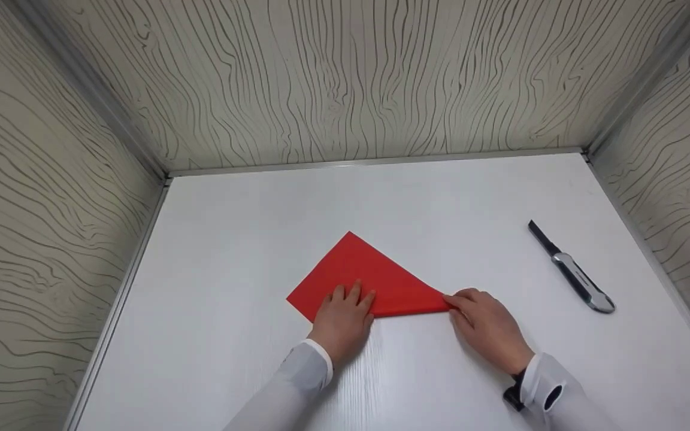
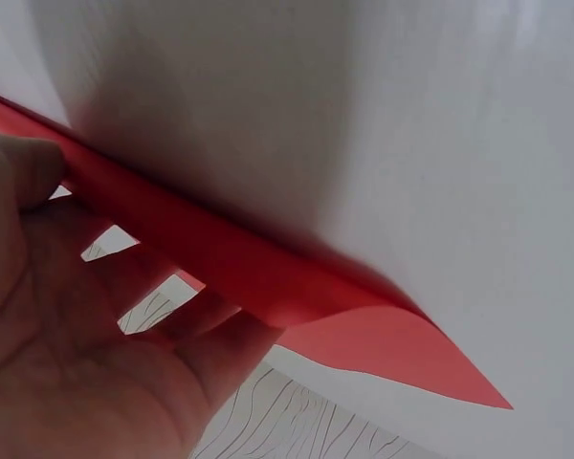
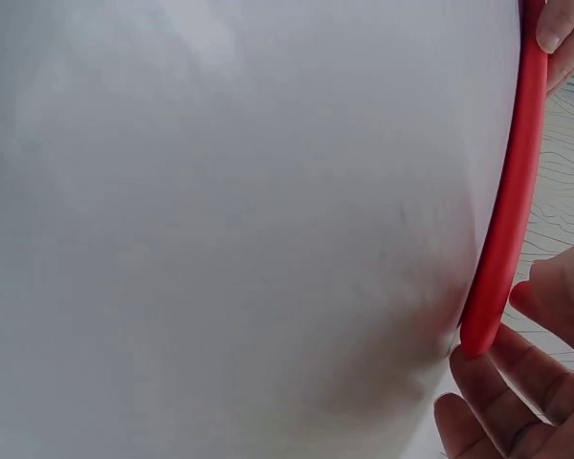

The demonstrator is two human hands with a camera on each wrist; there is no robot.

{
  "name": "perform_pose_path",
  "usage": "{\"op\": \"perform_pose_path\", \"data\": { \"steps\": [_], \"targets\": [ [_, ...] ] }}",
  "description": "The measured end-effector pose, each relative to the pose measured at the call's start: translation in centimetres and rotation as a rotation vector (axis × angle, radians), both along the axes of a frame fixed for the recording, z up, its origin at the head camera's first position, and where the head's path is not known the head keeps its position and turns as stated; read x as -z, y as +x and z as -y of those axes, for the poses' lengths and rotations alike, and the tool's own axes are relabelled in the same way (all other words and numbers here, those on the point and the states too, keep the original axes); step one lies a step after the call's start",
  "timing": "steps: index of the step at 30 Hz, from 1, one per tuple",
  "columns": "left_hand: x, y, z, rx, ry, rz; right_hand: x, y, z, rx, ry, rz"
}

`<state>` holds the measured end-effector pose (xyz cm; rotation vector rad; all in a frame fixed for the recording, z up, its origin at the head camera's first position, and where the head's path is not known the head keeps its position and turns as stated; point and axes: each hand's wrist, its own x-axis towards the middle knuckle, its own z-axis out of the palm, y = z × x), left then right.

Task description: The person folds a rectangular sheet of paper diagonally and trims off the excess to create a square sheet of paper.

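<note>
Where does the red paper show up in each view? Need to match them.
Head: red paper just below centre, under the left hand, right corner at the right hand.
Left wrist: red paper slanting from the left edge down to lower right.
Right wrist: a narrow upright strip near the right edge.
Shared landmark: the wavy-lined wall.

Cutter knife (image 1: 571,269): black blade (image 1: 543,236), silver-and-black handle (image 1: 582,284), lying at right, tip toward the back.
Tabletop (image 1: 231,239): white, faintly streaked.
Wall panels (image 1: 333,78): pale, dark wavy lines.
Metal edging (image 1: 369,162): grey, along tabletop's back.
</note>
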<state>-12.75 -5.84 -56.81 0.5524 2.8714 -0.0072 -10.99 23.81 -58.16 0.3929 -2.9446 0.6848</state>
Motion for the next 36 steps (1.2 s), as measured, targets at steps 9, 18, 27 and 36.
{"op": "perform_pose_path", "data": {
  "steps": [9, 18, 27, 36],
  "targets": [
    [0.34, -0.23, -0.23, 0.015, -0.048, -0.029, -0.12, 0.21, 0.00, 0.016, 0.000, 0.013],
    [0.09, -0.24, -0.38, 0.003, -0.043, -0.021, -0.09, 0.30, -0.07, 0.033, -0.020, 0.026],
    [0.03, -0.07, -0.31, -0.015, -0.001, -0.009, 0.04, 0.49, -0.15, 0.053, -0.060, 0.062],
    [0.14, 0.04, -0.18, -0.013, 0.003, -0.014, -0.19, 0.55, -0.45, 0.110, -0.147, 0.091]
  ]
}}
